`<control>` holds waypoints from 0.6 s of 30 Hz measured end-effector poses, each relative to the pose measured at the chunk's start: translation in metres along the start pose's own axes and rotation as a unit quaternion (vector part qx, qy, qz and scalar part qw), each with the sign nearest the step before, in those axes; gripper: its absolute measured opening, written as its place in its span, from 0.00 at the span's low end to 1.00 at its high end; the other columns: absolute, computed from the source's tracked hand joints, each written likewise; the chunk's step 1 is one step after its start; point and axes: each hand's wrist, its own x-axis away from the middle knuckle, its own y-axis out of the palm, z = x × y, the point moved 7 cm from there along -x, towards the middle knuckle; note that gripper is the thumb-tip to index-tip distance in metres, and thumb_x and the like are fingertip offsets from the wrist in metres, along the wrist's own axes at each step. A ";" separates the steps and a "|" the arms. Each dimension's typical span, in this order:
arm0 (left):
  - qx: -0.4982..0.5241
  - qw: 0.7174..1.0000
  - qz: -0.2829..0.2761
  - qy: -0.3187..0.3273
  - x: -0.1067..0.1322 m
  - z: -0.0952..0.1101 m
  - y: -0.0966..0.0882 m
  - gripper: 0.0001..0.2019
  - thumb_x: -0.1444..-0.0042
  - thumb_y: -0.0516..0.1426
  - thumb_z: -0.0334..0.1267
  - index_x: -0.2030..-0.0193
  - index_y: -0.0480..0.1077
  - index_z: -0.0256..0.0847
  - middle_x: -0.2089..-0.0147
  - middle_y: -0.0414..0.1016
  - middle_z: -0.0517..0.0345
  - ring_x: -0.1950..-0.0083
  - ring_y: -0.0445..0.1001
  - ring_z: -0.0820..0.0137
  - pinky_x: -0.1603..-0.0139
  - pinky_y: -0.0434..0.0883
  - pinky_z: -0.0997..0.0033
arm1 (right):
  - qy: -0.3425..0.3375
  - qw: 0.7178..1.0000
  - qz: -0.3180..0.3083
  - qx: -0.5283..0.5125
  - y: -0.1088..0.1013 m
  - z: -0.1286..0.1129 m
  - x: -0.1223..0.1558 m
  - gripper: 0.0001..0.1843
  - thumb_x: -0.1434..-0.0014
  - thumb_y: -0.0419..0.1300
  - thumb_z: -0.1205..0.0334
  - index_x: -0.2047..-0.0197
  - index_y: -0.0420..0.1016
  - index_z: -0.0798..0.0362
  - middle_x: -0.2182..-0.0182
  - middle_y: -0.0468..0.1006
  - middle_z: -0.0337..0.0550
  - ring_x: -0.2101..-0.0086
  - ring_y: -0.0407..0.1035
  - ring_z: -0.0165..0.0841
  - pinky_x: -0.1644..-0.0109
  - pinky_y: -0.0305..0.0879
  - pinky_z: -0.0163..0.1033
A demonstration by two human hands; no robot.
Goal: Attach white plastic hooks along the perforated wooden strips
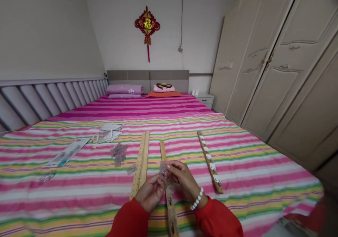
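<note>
My left hand (152,192) and my right hand (184,176) meet over the bed, both with closed fingers. Between their fingertips is a small clear plastic bag (163,167) with shiny bits in it, too small to name. Below the hands lies a narrow wooden strip (172,214) with small metal pieces on its near part; my hands cover its middle. To the left are pale wooden strips with rows of holes (141,157), side by side. On the right, another wooden strip (219,188) carries a row of white and metal fittings (208,156).
Several small clear bags (118,154) lie left of the strips, with one bag (131,169) closer. Farther left are a flat clear package (68,152), crumpled wrappers (109,131) and a thin tangled item (47,176). A striped sheet (92,201) covers the bed; wardrobes (264,71) stand right.
</note>
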 end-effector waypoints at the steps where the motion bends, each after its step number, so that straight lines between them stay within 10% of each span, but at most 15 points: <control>1: 0.003 1.000 0.001 -0.005 -0.001 -0.002 0.000 0.13 0.36 0.42 0.27 0.51 0.64 0.31 0.70 0.70 0.54 0.77 0.70 0.81 0.80 0.69 0.90 | 0.000 1.000 -0.001 0.000 -0.001 -0.001 0.001 0.16 0.61 0.71 0.53 0.71 0.80 0.54 0.81 0.73 0.37 0.80 0.60 0.25 0.80 0.48 0.30; 11: -0.144 0.989 0.019 0.031 -0.020 0.001 -0.010 0.10 0.37 0.46 0.27 0.61 0.69 0.27 0.72 0.73 0.51 0.75 0.73 0.80 0.75 0.69 0.88 | -0.009 1.000 -0.023 0.006 -0.010 -0.001 -0.004 0.12 0.58 0.71 0.57 0.73 0.77 0.54 0.85 0.69 0.32 0.85 0.53 0.21 0.81 0.44 0.30; 18: -0.411 0.861 0.042 0.296 -0.041 0.068 0.000 0.11 0.56 0.66 0.38 0.70 0.73 0.35 0.73 0.74 0.61 0.73 0.70 0.79 0.72 0.65 0.82 | -0.024 0.998 0.054 0.010 -0.032 0.004 -0.040 0.14 0.63 0.72 0.56 0.76 0.77 0.56 0.86 0.70 0.33 0.84 0.58 0.23 0.80 0.52 0.30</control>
